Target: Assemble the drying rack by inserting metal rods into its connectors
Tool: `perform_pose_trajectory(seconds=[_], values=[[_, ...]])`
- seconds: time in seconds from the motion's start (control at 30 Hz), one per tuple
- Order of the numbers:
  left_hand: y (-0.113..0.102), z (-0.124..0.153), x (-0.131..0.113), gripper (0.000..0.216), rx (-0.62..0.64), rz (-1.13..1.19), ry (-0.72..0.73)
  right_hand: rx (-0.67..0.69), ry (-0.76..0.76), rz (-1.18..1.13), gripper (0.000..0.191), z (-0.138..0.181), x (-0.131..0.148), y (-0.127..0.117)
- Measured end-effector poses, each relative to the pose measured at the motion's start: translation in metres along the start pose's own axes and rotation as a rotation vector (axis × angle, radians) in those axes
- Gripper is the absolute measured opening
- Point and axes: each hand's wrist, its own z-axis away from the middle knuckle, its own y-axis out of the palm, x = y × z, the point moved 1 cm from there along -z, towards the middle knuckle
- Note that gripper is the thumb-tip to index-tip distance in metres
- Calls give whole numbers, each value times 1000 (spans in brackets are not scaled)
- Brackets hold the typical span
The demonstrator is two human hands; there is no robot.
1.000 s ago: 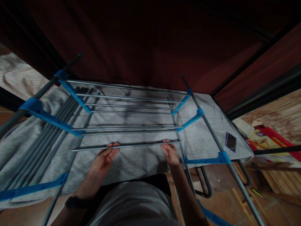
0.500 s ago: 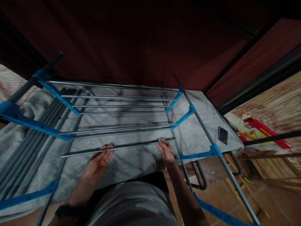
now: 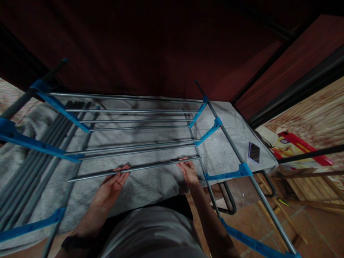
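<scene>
A long grey metal rod [image 3: 150,165] lies crosswise in front of me, held up by both hands. My left hand [image 3: 111,184] has its fingertips on the rod's left part, fingers stretched along it. My right hand [image 3: 189,171] pinches the rod near its right end. Beyond the rod stands a drying rack frame [image 3: 134,122] of grey rods and blue plastic brackets [image 3: 211,132]. A grey towel [image 3: 150,182] covers the surface below the rack.
A bundle of loose grey rods [image 3: 34,161] lies on the towel at the left. A phone [image 3: 254,152] rests on the towel's right end. A red printed box [image 3: 301,152] and wooden slats [image 3: 309,182] lie on the floor at the right. A dark red wall rises behind.
The view has shifted slightly to the right. Both hands stay on the rod, whose left end has tilted down a little towards me.
</scene>
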Motion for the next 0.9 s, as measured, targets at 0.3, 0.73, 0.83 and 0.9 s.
perform_pose_trajectory(seconds=[0.3, 0.73, 0.83, 0.9], values=[[-1, -3, 0, 26, -53, 1, -5, -30, -23, -15, 33, -8, -10, -3], [10, 7, -4, 24, -209, -29, -2, -33, -31, -23, 38, -4, -5, 5], [10, 9, -6, 22, -197, -17, 35, 18, -24, -29, 38, -1, 6, 8], [11, 9, -8, 20, -174, -7, 36, 20, -18, -16, 38, 0, 11, 9]])
